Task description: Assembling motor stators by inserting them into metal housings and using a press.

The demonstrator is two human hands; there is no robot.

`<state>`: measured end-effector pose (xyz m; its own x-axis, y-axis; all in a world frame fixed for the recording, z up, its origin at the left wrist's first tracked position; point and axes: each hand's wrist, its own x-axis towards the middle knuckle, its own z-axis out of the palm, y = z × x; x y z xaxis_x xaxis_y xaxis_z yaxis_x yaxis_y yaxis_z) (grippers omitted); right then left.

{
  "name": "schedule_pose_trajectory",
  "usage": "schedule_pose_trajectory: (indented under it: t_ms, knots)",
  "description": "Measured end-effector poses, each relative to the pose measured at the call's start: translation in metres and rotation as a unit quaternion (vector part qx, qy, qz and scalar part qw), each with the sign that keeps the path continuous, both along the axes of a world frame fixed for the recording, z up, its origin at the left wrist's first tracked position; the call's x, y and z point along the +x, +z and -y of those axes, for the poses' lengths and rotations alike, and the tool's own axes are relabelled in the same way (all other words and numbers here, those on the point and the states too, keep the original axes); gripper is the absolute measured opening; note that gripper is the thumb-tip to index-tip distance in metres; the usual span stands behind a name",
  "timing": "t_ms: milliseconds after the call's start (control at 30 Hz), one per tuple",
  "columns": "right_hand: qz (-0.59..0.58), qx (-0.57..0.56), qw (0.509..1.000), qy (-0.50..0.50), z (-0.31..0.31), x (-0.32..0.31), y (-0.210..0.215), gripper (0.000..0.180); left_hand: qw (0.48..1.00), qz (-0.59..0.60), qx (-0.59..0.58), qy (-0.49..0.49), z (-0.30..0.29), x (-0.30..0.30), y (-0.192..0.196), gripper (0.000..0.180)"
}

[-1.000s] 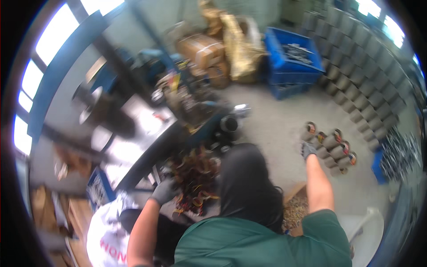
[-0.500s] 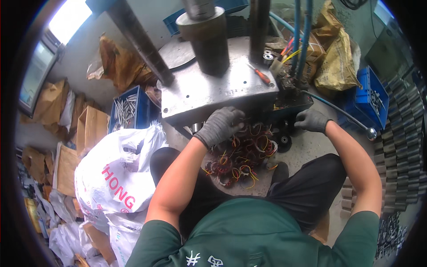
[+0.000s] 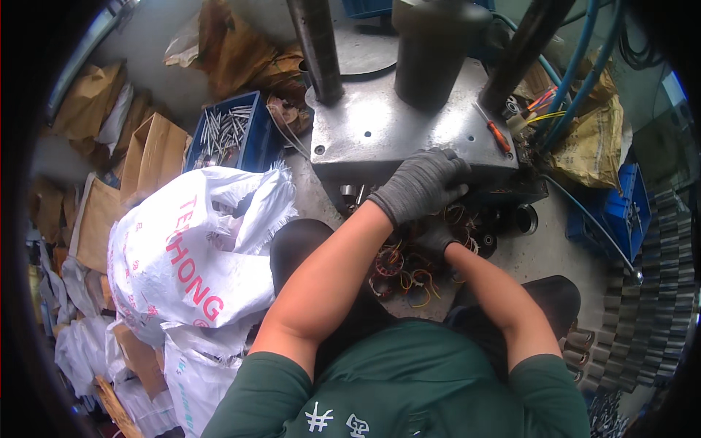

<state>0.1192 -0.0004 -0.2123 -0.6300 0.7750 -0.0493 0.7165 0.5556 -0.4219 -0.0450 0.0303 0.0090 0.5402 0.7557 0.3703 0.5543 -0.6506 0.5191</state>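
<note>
My left hand (image 3: 427,186), in a grey glove, is at the front edge of the thick steel plate (image 3: 380,139) of a press. Its fingers are curled, and whatever they may hold is hidden. Lower down and closer to me, my gloved right hand (image 3: 436,238) reaches in among the wound copper coils (image 3: 385,260) with yellow and red wires. The fingers of that hand are hidden in the dark pile. To its right are a dark round part (image 3: 485,241) and a dark hollow cylinder (image 3: 524,219).
A red-handled screwdriver (image 3: 498,136) lies on the plate. The press ram (image 3: 431,66) and posts rise behind. White sacks (image 3: 175,255) and a blue bin of metal pins (image 3: 252,135) stand left. Right are a ball-ended lever (image 3: 595,223), another blue bin (image 3: 621,212) and stacked metal cylinders (image 3: 646,292).
My right hand has moved left and toward me, down into the coil pile. The hollow cylinder now shows at the right. The view has shifted, so the press appears further right.
</note>
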Motion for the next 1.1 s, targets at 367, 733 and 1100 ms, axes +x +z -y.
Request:
schedule_pose_trajectory:
  t_ms: [367,733,1100]
  knots:
    - [-0.221,-0.331,0.913,-0.086,0.027,0.0,0.015,0.039,1.0,-0.002,-0.006,0.003,-0.008,-0.002,0.006,0.032]
    - [-0.354,-0.555,0.715,-0.238,0.025,0.045,0.196,0.029,0.997,0.032,0.02,0.061,0.004,-0.003,0.009,0.028]
    - [-0.474,-0.366,0.78,-0.185,0.038,0.095,0.28,0.025,0.97,0.017,-0.243,0.022,0.047,0.04,-0.01,0.086]
